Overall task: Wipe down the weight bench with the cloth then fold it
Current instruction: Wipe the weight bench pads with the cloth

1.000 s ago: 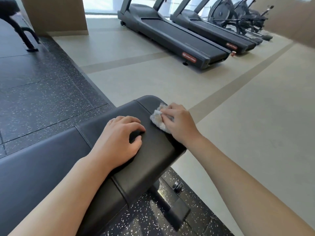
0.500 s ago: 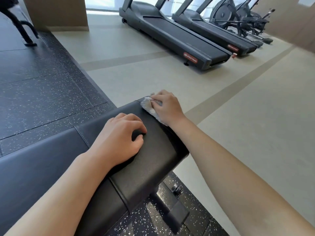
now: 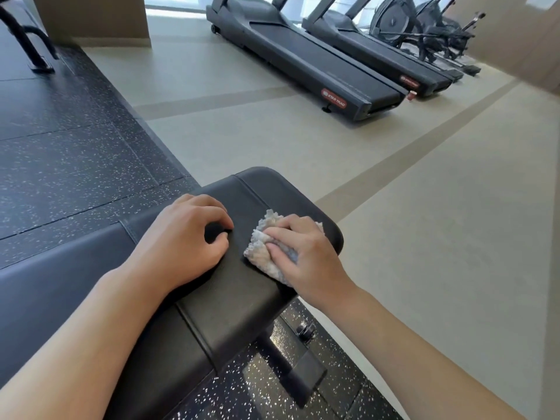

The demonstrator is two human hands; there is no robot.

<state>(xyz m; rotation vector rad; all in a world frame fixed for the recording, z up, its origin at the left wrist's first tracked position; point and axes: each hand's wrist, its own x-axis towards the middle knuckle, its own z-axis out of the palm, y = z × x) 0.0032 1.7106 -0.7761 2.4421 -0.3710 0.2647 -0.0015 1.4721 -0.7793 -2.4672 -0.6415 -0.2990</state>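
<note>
We see a beige floor (image 3: 424,237) filling the right half of the view, with dark speckled rubber matting (image 3: 75,153) from nine to eleven o'clock. At twelve to one o'clock stand two black treadmills (image 3: 303,56), and past them, toward two o'clock, what may be exercise bikes (image 3: 433,34), too dark and tangled for us to be sure. The black padded weight bench (image 3: 242,298) runs from seven o'clock up to the centre, its rounded end just above the middle. Below it, at six o'clock, we make out its dark metal leg (image 3: 291,368) with a small knob (image 3: 306,330) beside it. Our left hand (image 3: 181,244) rests on the pad just left of centre, fingers curled under with nothing in them, knuckles and heel on the upholstery. Our right hand (image 3: 306,253) lies just beside it at three o'clock, fingers bent over the crumpled pale cloth (image 3: 266,259), pressing and gripping it against the bench top near the pad's end.
</note>
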